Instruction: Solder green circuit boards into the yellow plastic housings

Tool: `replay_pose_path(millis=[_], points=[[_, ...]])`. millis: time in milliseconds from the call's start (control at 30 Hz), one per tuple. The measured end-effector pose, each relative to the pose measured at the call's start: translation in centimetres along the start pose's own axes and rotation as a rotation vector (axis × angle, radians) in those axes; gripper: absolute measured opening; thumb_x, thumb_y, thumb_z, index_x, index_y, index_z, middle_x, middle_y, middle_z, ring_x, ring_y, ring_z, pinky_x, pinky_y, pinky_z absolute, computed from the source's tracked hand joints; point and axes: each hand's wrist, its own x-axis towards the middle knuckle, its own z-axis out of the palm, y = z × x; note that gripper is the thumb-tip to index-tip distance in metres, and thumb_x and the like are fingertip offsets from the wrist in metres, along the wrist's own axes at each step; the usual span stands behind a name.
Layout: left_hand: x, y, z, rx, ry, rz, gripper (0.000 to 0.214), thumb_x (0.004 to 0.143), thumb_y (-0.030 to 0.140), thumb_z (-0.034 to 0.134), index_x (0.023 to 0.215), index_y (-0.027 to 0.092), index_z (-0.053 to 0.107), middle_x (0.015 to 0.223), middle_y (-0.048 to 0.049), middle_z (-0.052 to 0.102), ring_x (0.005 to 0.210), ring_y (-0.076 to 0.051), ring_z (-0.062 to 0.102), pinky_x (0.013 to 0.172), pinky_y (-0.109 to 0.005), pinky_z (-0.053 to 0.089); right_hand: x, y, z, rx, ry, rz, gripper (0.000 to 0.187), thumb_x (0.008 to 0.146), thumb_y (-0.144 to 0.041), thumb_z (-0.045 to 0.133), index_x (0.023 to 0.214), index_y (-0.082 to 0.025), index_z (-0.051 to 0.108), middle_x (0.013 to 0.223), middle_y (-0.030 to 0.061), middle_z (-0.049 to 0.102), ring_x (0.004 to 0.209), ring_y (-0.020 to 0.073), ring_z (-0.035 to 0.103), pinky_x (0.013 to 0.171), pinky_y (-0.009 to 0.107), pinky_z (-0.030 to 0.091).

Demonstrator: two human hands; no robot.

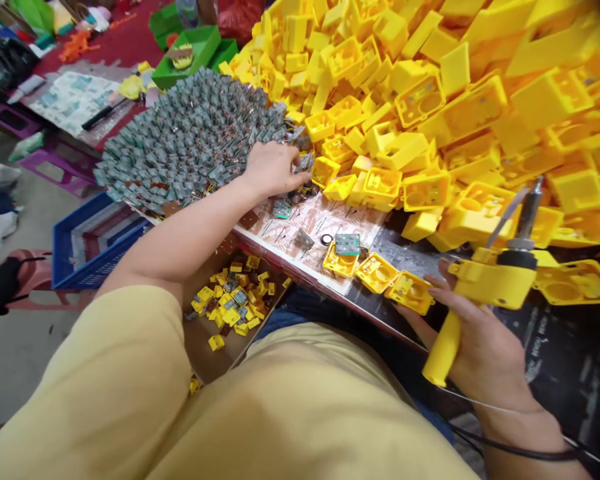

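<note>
My left hand [275, 170] reaches over the right edge of a large heap of small circuit boards [190, 133], its fingers bent down among parts and thin wires. What its fingertips close on is hidden. In my right hand [490, 347] is a yellow-handled soldering gun [495, 280], its metal tip pointing up and away. Fingers of that hand also touch a yellow plastic case [410, 292] at the table edge. Beside it lie another open yellow case [377, 272] and a third case [340, 261], with a green-edged circuit board [348, 244] resting on it.
A tall heap of yellow cases [430, 100] covers the table's far right. Below the edge stands a cardboard box [220, 357] holding small yellow pieces and boards. A blue crate [100, 243] is at left, green trays [195, 57] behind. A black cable [525, 450] runs by my right wrist.
</note>
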Motion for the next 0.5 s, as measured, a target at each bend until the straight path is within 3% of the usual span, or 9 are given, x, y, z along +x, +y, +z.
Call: replay_pose_path(millis=[67, 133, 267, 333, 400, 500], points=[[0.5, -0.1, -0.8, -0.005, -0.001, -0.017, 0.047, 0.101, 0.05, 0.042, 0.117, 0.02, 0.076, 0.111, 0.0004, 0.076, 0.096, -0.014, 0.051, 0.087, -0.034, 0.039, 0.6, -0.1, 0.2, -0.022, 0.025, -0.053, 0.064, 0.077, -0.024, 0.087, 0.132, -0.029, 0.055, 0.132, 0.0097, 0.069, 0.113, 0.0301, 0.071, 0.089, 0.038, 0.066], [0.5, -0.5, -2.9, -0.084, 0.036, -0.026, 0.046, 0.101, 0.046, 0.042, 0.117, 0.018, 0.075, 0.109, 0.0033, 0.077, 0.088, -0.009, 0.047, 0.087, -0.029, 0.042, 1.0, -0.1, 0.1, -0.033, 0.039, -0.081, 0.07, 0.075, -0.02, 0.088, 0.136, -0.027, 0.053, 0.132, 0.0123, 0.068, 0.113, 0.0305, 0.071, 0.088, 0.036, 0.066], [0.9, -2.5, -6.7, -0.208, 0.188, 0.072, 0.044, 0.101, 0.047, 0.046, 0.112, 0.014, 0.073, 0.112, 0.0017, 0.077, 0.083, -0.006, 0.048, 0.083, -0.029, 0.047, 1.5, -0.2, -0.1, -0.036, 0.027, -0.091, 0.071, 0.077, -0.019, 0.087, 0.139, -0.025, 0.052, 0.135, 0.0151, 0.067, 0.112, 0.0285, 0.072, 0.092, 0.034, 0.064], [1.9, -3.3, -6.2, -0.342, 0.356, 0.123, 0.041, 0.097, 0.048, 0.054, 0.104, 0.013, 0.074, 0.105, -0.0018, 0.077, 0.081, -0.007, 0.05, 0.079, -0.031, 0.047, 1.5, -0.4, -0.1, -0.033, 0.038, -0.085, 0.067, 0.08, -0.021, 0.086, 0.137, -0.025, 0.052, 0.135, 0.0148, 0.067, 0.117, 0.0286, 0.07, 0.096, 0.036, 0.063], [2.9, -3.4, -4.3, -0.583, 0.503, 0.079, 0.034, 0.089, 0.049, 0.065, 0.085, 0.016, 0.071, 0.084, 0.0009, 0.071, 0.073, -0.006, 0.05, 0.07, -0.03, 0.045, 1.4, -0.6, 0.0, -0.031, 0.061, -0.075, 0.063, 0.082, -0.024, 0.084, 0.136, -0.024, 0.051, 0.135, 0.0154, 0.066, 0.12, 0.0293, 0.069, 0.097, 0.04, 0.063], [3.6, -2.6, -1.7, -0.682, 0.397, 0.014, 0.029, 0.079, 0.041, 0.076, 0.066, 0.02, 0.063, 0.063, 0.006, 0.055, 0.064, -0.006, 0.045, 0.064, -0.029, 0.038, 1.4, -0.8, 0.0, -0.042, 0.082, -0.087, 0.059, 0.083, -0.022, 0.082, 0.134, -0.022, 0.052, 0.133, 0.0158, 0.067, 0.118, 0.0297, 0.069, 0.092, 0.04, 0.064]])
